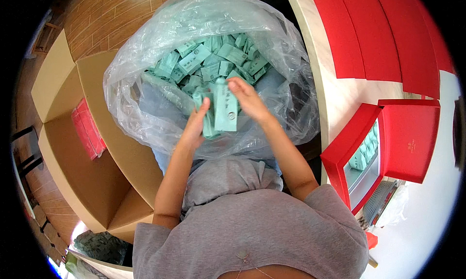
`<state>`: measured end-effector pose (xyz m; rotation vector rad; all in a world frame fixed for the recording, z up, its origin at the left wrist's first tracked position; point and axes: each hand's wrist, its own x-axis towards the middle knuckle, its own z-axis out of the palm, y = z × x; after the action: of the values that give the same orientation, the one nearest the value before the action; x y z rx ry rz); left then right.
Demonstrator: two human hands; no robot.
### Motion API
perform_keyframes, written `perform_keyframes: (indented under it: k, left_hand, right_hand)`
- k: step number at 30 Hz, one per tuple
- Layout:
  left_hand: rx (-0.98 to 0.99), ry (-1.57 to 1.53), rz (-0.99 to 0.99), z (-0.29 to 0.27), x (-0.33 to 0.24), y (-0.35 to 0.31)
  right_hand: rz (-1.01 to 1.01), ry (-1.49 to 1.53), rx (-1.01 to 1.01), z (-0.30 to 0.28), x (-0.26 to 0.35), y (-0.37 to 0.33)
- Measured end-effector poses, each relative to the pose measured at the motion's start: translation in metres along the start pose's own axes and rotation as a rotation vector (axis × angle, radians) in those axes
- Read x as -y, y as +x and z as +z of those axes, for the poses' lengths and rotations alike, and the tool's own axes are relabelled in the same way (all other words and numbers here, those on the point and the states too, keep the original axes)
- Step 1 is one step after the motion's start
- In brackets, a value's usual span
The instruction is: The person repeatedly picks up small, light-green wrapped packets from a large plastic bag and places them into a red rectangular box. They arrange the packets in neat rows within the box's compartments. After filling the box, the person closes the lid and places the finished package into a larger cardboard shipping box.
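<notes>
Several pale green packets are between my hands, above the mouth of a big see-through plastic bag [145, 50]. My left hand [195, 125] is closed around one or more of them, its thumb pressed on the side of a green packet [208, 118]. A flat green packet [225, 109], dark marks on its front, stands upright beside these. The fingers of my right hand [248, 100] pinch it near its top edge. Inside the bag lies a loose heap of the same green packets [211, 65]. Slight blur hides how many I hold.
At the left stands an open cardboard box [73, 172] with a red packet [88, 128] inside. On the pale table [323, 75] to the right, an open red gift box [335, 157] contains a row of green packets [365, 150]. Flat red panels [374, 31] lie farther back.
</notes>
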<state>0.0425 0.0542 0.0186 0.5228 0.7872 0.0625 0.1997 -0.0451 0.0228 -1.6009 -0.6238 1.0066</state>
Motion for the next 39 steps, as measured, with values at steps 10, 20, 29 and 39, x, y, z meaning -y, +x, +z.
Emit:
perform_keyframes:
  k: [10, 20, 29, 39]
  left_hand:
    - [0.003, 0.014, 0.021, 0.001, 0.001, -0.010]
    - [-0.096, 0.036, 0.303, -0.002, -0.005, -0.015]
    - [-0.012, 0.496, 0.537, 0.040, -0.016, -0.029]
    - [-0.021, 0.029, 0.440, 0.021, -0.006, -0.031]
  right_hand:
    - [-0.274, -1.128, -0.807, -0.010, -0.061, 0.041]
    - [-0.019, -0.457, -0.498, -0.049, -0.018, 0.036]
    - [-0.056, -0.211, -0.180, 0.005, 0.070, -0.025]
    - [-0.204, 0.016, -0.197, 0.031, 0.065, -0.040]
